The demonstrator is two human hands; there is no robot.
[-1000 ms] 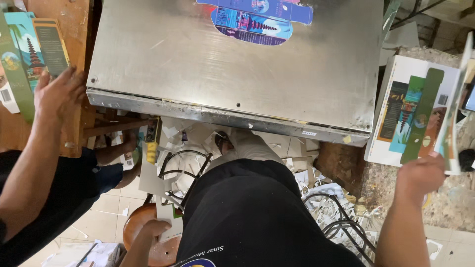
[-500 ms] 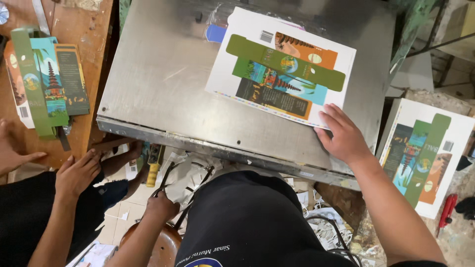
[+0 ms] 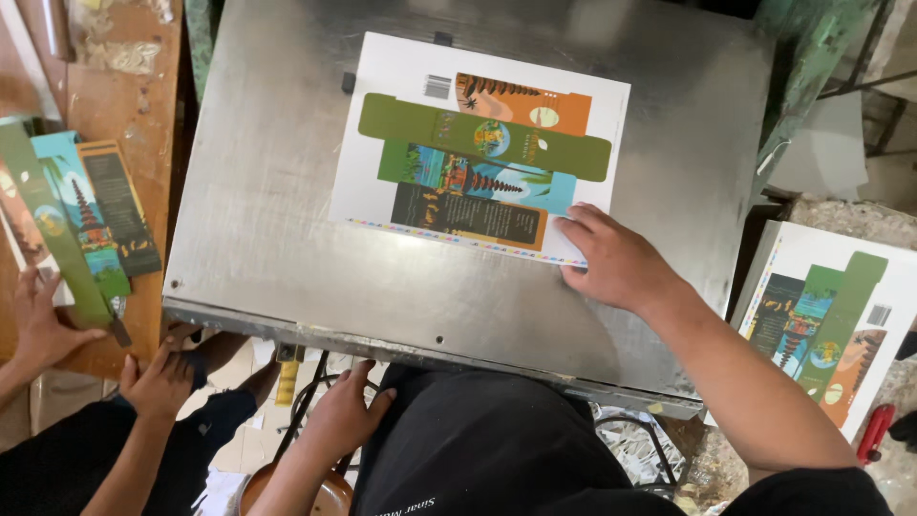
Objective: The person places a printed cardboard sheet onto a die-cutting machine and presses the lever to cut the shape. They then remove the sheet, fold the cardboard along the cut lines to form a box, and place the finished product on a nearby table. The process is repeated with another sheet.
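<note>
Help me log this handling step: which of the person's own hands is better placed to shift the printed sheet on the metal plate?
Right. The right hand already rests on the printed sheet, at its near corner on the metal plate. The left hand is below the plate's front edge.

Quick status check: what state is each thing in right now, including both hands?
Printed sheet: flat on the plate, print up.
Metal plate: bare around the sheet.
Right hand: pressing the sheet's near right corner.
Left hand: below the plate edge, holding nothing.
Sheet stack: lying right of the plate.
</note>
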